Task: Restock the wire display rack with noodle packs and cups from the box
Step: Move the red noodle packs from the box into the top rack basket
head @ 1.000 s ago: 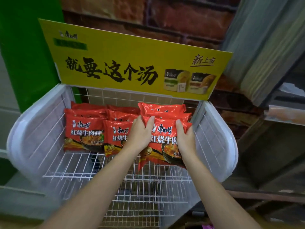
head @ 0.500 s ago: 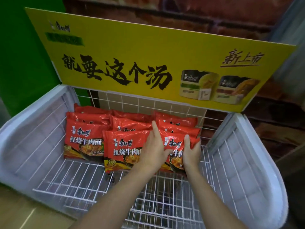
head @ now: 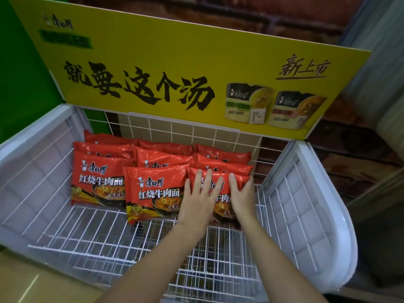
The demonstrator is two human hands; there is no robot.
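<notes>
Fingers straight, flat on glossy red pack | perhaps pressing | white wire rack

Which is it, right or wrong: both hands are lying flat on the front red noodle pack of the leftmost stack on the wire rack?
Wrong in one respect: it is the rightmost stack, not the leftmost. The head view shows the left hand and right hand lying flat on the front red noodle pack of the rightmost stack on the wire rack.
</notes>
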